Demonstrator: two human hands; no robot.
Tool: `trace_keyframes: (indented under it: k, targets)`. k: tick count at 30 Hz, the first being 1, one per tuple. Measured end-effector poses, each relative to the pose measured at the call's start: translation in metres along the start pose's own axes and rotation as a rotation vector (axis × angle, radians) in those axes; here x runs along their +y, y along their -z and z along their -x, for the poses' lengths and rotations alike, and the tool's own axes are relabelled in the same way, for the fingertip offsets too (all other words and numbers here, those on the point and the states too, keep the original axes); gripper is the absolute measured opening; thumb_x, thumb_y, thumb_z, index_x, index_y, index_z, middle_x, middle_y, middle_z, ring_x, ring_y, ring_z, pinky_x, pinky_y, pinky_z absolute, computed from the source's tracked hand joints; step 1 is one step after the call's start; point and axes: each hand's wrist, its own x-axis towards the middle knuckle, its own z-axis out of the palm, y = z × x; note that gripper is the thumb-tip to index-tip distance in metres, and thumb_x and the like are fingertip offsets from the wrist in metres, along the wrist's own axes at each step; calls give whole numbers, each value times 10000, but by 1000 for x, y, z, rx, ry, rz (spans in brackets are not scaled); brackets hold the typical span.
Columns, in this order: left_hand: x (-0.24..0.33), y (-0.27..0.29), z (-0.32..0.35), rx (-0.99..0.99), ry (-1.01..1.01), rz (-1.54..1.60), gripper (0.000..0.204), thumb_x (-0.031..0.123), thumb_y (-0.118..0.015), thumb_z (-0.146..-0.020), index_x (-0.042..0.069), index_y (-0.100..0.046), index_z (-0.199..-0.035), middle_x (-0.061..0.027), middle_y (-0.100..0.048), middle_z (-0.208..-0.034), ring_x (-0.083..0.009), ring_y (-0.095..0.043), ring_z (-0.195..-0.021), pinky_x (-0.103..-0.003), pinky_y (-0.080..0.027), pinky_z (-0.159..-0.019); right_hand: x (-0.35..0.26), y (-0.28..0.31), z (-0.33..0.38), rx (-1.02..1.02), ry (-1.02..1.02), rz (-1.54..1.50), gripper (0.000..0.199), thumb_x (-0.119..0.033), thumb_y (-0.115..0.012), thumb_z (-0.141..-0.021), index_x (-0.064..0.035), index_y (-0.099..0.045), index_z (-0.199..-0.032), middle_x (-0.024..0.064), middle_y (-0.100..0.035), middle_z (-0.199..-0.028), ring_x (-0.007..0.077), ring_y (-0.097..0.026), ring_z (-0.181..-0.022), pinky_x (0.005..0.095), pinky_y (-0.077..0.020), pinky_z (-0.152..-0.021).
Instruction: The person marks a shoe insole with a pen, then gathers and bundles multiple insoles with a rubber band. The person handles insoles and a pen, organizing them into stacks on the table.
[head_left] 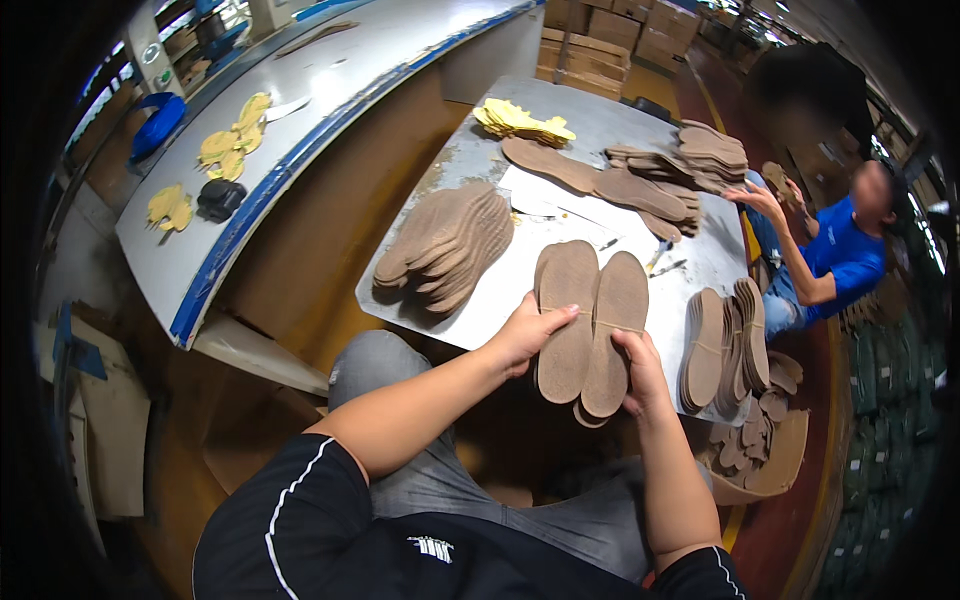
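Observation:
Brown insoles (568, 350), banded round the middle with a thin tan band, are held upright over the table's near edge. They form two stacks side by side, soles facing me. My left hand (522, 335) is closed on the left side, thumb across the front near the band. Gripping the right side is my right hand (645, 372), its thumb by the band and its fingers partly hidden behind. A loose pile of brown insoles (450, 240) lies left of the bundle. Banded insole bundles (706, 345) stand at the table's right corner.
The grey worktable (410, 300) also bears yellow cut pieces (522, 122), more insoles (550, 165), white paper and pens. A blue-edged bench (330, 80) runs along the left. At right, a co-worker in blue (840, 250) handles insoles near a carton of insoles (785, 470).

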Motion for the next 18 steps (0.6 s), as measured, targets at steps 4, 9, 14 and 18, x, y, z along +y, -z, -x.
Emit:
trace_keyframes:
  k: [4, 9, 14, 18]
  targets:
    - [8, 13, -12, -129, 45, -41, 638, 283, -806, -1120, -70, -554, -1587, -206, -755, -1427, -287, -779, -1267, -438, -649, -1082, -4, 14, -9, -70, -52, -69, 472, -174, -674, -1120, 52, -617, -1530, 177, -764, -1382, 290, -762, -1232, 432, -630, -1072]
    - [23, 16, -25, 48, -15, -775, 800, 397, -867, -1056, -141, -582, -1575, -276, -767, -1428, -317, -775, -1296, -409, -628, -1092, -4, 18, -25, 50, -90, 645, 548, -315, -722, -1143, 73, -665, -1525, 202, -801, -1367, 247, -779, -1190, 391, -624, -1032]
    - [38, 34, -29, -60, 214, -717, 654, 425, -885, -1033, -62, -729, -1440, -120, -824, -1196, -156, -754, -914, -319, -599, -737, -5, 32, -26, -12, -33, 702, 719, -378, -761, -1117, 172, -603, -1552, 316, -774, -1411, 332, -801, -1247, 428, -639, -1062]
    - [27, 43, -28, 4, 138, -669, 687, 331, -899, -1046, -114, -646, -1504, -105, -781, -1167, -133, -728, -972, -293, -594, -767, -8, 31, -24, -66, -98, 668, 624, -366, -732, -1157, 107, -615, -1547, 216, -801, -1315, 264, -824, -1070, 387, -678, -859]
